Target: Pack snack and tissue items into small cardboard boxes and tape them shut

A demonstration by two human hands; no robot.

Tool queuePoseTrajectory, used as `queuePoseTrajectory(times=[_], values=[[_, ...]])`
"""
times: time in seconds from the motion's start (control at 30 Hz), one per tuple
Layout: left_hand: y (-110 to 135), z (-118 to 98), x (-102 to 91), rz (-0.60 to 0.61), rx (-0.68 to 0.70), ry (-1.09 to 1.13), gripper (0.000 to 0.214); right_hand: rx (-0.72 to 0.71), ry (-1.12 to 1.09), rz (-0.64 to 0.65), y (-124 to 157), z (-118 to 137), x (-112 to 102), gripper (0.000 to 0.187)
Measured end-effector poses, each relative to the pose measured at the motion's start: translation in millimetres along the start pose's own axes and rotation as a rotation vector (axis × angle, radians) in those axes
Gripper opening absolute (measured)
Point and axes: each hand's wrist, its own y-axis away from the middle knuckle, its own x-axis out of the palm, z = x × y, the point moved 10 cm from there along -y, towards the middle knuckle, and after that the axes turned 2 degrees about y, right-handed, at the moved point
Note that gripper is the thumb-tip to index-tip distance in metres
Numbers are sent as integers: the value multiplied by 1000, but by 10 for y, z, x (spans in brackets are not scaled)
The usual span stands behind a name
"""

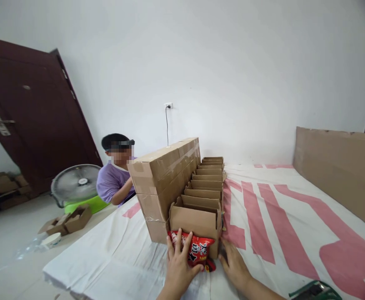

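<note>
loosely, left hand spread on red packet (chinese lettering), right hand unclasped

Light is bright and diffuse, palest across the wall, with faint, soft shadows. Wide-angle distortion slants the door at far left; the upper-right corner darkens, and pixelation covers a patch left of centre.

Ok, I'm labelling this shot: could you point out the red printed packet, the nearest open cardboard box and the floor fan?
Red printed packet (pixel 198 250), head view: its printed front.
Nearest open cardboard box (pixel 193 219), head view: its front wall.
Floor fan (pixel 83 181), head view: its central hub.
</note>
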Motion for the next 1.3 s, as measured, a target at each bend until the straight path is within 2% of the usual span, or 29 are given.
queuePoseTrajectory(times=[0.2,0.37,0.63,0.8,0.93,1.0,1.07,1.17,1.3], values=[[-122,-130,63,169,-102,-19,105,25,-5,0,4,-22,5,53],[-156,-247,72,229,-139,-43,105,7,-15,-40,10,-67,16,54],[-305,-344,194,332,-198,-67,110,-9,42,-56,18,-150,74,56],[-424,-377,245,315,-172,-20,112,21,31,-49,46,-143,53,57],[-406,-309,289,167,-67,86,102,66,-131,-97,29,-108,-52,55],[-351,-251,299,51,16,155,93,108,-253,-132,-108,-151,-158,52],[-292,-183,292,-64,90,216,88,153,-315,-170,-375,-250,-325,47],[-252,-92,276,-169,149,292,83,213,-307,-231,-957,-467,-684,46],[-261,1,228,-268,147,330,56,190,-271,-247,-1729,-620,-1076,58]])
